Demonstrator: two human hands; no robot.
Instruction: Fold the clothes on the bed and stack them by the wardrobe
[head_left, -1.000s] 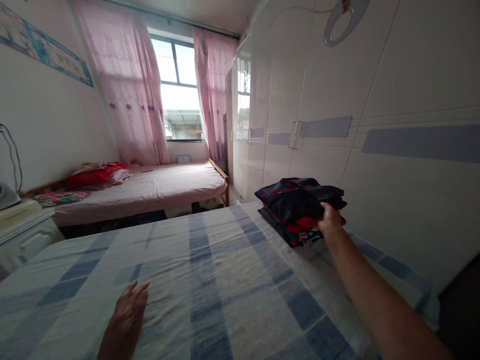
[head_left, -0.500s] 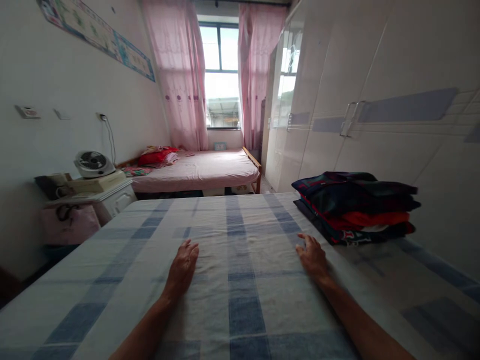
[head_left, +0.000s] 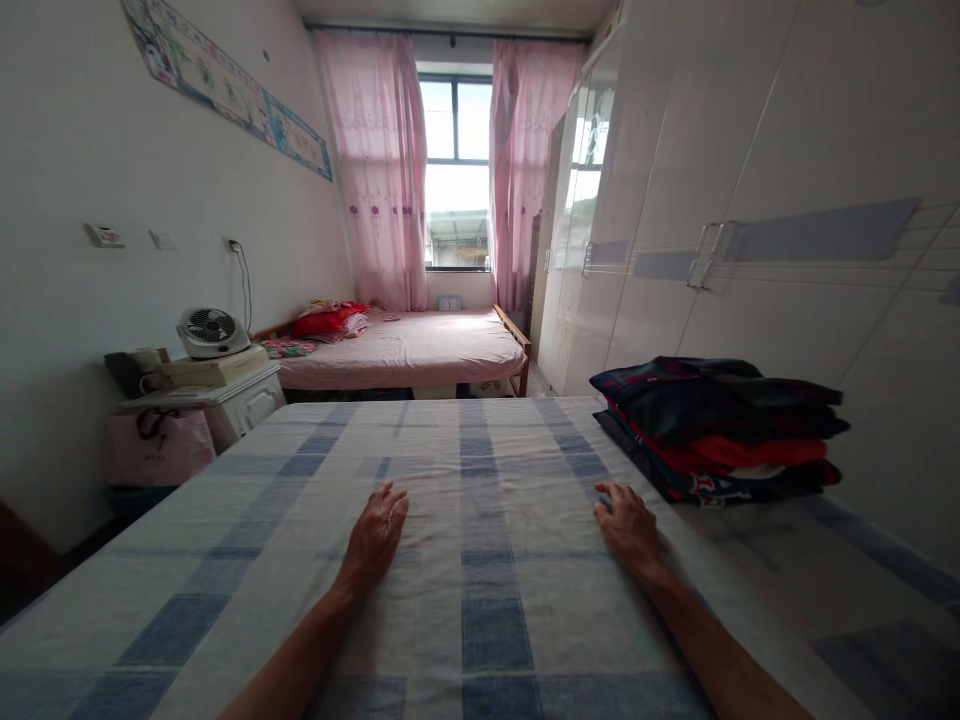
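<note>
My left hand [head_left: 377, 532] is over the left-middle part of a bed covered with a white and blue checked sheet [head_left: 517, 500]. Its fingers are stretched forward, slightly apart, and it holds nothing. On the other side of the broad blue stripe, my right hand [head_left: 627, 522] is open too, fingers a little bent and nothing in them. Both hands are at or just above the sheet; contact is hard to make out. Just right of my right hand lies a stack of folded clothes [head_left: 720, 430], dark plaid on top, with red and dark garments under it.
White wardrobe doors [head_left: 675, 180] line the right side. Beyond the bed's far edge stands a second bed [head_left: 420, 345] with pink bedding, below a curtained window [head_left: 457, 180]. At left, a white cabinet [head_left: 244, 400] carries a fan [head_left: 212, 332]; a pink bag [head_left: 161, 447] stands beside it.
The view has tilted up and turned slightly left, so the room sits lower and further right in the picture. Both hands stay open in nearly the same place on the bed; the clothes stack is unchanged.
</note>
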